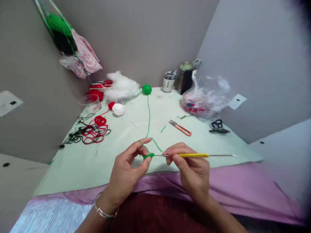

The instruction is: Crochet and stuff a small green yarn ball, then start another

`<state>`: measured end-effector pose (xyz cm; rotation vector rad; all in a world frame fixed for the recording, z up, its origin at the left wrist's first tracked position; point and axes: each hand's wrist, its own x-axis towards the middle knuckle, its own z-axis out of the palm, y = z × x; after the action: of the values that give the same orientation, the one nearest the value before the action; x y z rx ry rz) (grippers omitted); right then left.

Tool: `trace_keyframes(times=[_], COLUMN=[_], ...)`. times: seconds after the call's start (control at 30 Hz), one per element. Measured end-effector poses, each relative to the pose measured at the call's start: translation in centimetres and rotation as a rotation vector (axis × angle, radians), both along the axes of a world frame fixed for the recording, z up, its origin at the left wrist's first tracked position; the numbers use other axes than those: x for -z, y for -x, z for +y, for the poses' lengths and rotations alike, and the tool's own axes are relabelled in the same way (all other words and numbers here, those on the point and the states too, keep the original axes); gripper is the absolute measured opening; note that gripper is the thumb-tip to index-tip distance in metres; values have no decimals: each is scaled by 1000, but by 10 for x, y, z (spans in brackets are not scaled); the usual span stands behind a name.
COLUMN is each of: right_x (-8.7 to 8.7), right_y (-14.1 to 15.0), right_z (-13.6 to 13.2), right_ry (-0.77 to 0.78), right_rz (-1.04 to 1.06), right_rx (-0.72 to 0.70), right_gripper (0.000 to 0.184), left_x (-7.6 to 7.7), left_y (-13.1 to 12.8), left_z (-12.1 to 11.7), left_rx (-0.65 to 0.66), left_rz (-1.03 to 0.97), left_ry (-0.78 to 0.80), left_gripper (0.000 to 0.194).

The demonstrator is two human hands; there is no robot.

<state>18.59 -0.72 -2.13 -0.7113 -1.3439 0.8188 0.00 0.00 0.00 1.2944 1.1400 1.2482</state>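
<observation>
Between the thumb and fingers of my left hand is a small green crochet piece. Green yarn loops over a finger of that hand and runs back to a green yarn ball at the far side of the table. My right hand grips a crochet hook with a yellow handle, held level. The hook's left metal end reaches the green piece; whether it passes through a stitch I cannot tell. A loose green yarn end slants between the hands.
Orange-handled thread snips lie beyond my right hand. Tangled red yarn, a clear plastic cup, a white yarn ball and white stuffing are at left. A plastic bag and a pen cup stand back right.
</observation>
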Motion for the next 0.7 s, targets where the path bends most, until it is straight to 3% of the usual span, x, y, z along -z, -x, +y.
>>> trace_keyframes(times=[0.1, 0.23, 0.4, 0.5, 0.57, 0.63, 0.7], right_x=[2, 3, 9, 16, 18, 15, 10], right_y=[-1, 8, 20, 20, 18, 16, 13], right_z=[5, 12, 13, 10, 9, 9, 10], right_ry=[63, 40, -123, -376, -486, -416, -217], right_rz=[49, 62, -126, -368, -438, -354, -160], right_rx=[-92, -115, 94, 263, 321, 300, 223], right_gripper=[19, 16, 26, 39, 41, 35, 25], left_x=[4, 12, 17, 16, 15, 14, 13], left_y=[0, -8, -23, -28, -27, -23, -18], left_z=[2, 0, -3, -2, 1, 3, 5], left_rx=[100, 248, 155, 101, 150, 201, 206], left_rz=[-97, -315, -495, -593, -666, -717, -735], left_ry=[92, 205, 269, 319, 393, 460, 487], left_gripper=[41, 47, 51, 54, 52, 49, 46])
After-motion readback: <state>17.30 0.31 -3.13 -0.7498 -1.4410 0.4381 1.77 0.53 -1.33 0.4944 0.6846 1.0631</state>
